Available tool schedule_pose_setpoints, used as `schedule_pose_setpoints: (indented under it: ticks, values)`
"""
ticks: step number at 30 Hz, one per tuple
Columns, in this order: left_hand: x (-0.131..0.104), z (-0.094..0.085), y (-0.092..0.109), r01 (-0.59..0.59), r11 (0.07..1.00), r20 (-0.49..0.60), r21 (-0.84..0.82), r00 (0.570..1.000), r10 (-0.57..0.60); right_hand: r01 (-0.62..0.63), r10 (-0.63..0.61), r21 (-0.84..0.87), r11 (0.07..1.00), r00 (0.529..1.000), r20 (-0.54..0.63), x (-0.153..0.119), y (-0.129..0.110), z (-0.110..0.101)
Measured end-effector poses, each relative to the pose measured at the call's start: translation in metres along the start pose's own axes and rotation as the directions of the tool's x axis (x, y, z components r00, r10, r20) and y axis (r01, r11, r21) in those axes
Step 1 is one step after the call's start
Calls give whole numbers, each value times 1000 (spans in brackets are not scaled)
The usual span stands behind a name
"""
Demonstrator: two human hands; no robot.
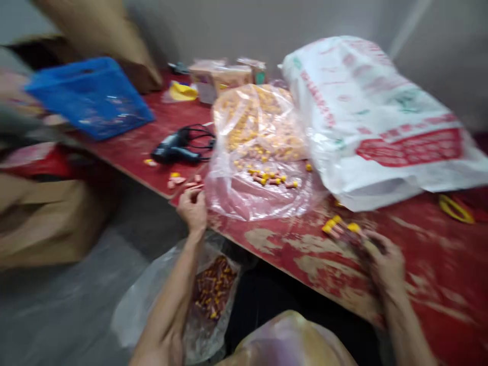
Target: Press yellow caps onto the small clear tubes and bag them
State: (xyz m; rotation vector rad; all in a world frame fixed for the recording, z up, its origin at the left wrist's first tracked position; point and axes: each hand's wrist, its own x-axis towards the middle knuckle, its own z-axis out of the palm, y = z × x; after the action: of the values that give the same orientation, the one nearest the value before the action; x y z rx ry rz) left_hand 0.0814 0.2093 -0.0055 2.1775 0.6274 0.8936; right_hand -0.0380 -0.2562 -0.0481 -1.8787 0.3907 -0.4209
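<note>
My left hand (pixel 193 211) is at the table's near edge, its fingers curled into a pinch beside several small pink pieces (pixel 176 180). Whatever lies between those fingertips is hidden. Farther right, my right hand (pixel 387 262) rests low over the table, blurred, with its fingers bent. Right at its fingertips is a small cluster of yellow-capped pink pieces (pixel 335 227); a dark, see-through smear by the fingers is too blurred to name. Between the hands lies a large clear plastic bag (pixel 244 201) full of yellow-capped pieces, with several loose near its mouth.
A white printed sack (pixel 381 112) leans at the back right. Left of the clear bag are a black corded tool (pixel 177 147) and a blue crate (pixel 95 96). Below the worn red table (pixel 305 244), an open plastic bag (pixel 152 290) holds more pieces. A cardboard box (pixel 46 218) stands left.
</note>
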Motion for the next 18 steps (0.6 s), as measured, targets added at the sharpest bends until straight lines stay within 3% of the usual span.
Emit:
schedule_pose_setpoints:
  ticks: [2, 4, 7, 10, 12, 14, 16, 18]
  values:
    - [-38, 9, 34, -101, 983, 81, -153, 990, 115, 7, -4, 70, 998, 999, -44, 0, -14, 7]
    - [-85, 16, 71, -109, 950, 260, -292, 947, 189, -3, 10, 162, 987, 999, -41, -1, -23, 11]
    - [-157, 22, 123, 58, 850, 566, -524, 769, 296, -41, 44, 277, 960, 999, -2, -8, -32, 11]
    - [-209, 30, 161, 353, 760, 752, -546, 607, 258, -58, 55, 313, 948, 998, 18, -19, -39, 6]
    - [-227, 34, 177, 510, 695, 824, -507, 523, 218, -38, 36, 302, 953, 999, 11, -25, -43, 5]
    - [-237, 37, 188, 604, 640, 862, -475, 466, 199, -4, 4, 290, 957, 1000, 3, -29, -45, 7]
    - [-243, 39, 194, 648, 610, 879, -455, 439, 188, 26, -27, 276, 961, 1000, 0, -32, -46, 10]
    - [-247, 41, 198, 665, 602, 882, -442, 443, 159, 55, -56, 250, 967, 998, -2, -35, -46, 13]
